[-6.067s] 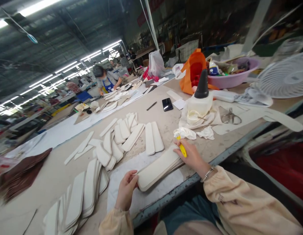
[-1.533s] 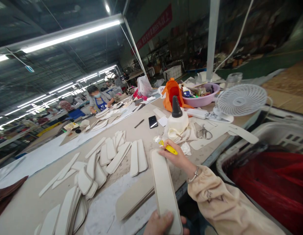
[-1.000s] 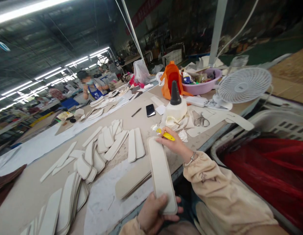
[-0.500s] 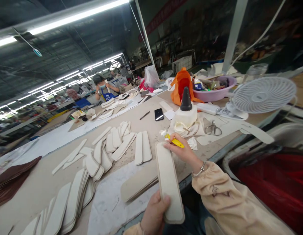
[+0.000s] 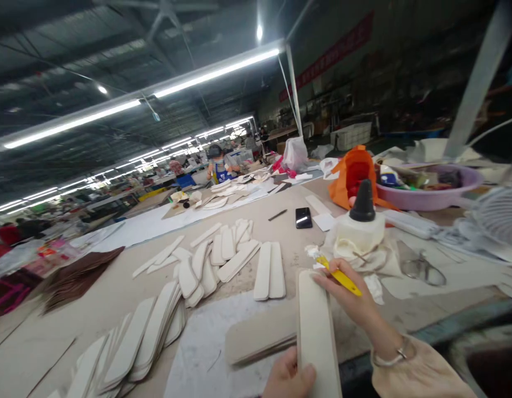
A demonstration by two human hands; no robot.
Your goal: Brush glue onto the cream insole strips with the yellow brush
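My left hand [image 5: 286, 376] grips the lower left side of a long, round-cornered, off-white strip [image 5: 316, 326], thumb on top. The strip is raised and slanted, its far end pointing away from me. My right hand [image 5: 357, 298] holds a yellow-handled brush [image 5: 342, 278], its whitish head pointing left. The fingers of that hand also touch the strip's far end. Left of the strip, a stack of similar strips [image 5: 259, 331] lies on a white sheet [image 5: 198, 354]. Many more strips [image 5: 152, 326] lie fanned and heaped further left.
Beyond my right hand stand a white bottle with a black cone cap [image 5: 362, 202], scissors [image 5: 423, 271] and crumpled tissue [image 5: 375, 288]. Further back are a phone [image 5: 304, 218], an orange bag [image 5: 349, 177], a pink basin [image 5: 429, 196] and a fan [image 5: 498, 215]. Brown sheets [image 5: 85, 276] lie left.
The strip was on the stack under both hands; it is now held up and turned lengthwise away from me. Lately the view has swung right and up, while both hands keep their holds.
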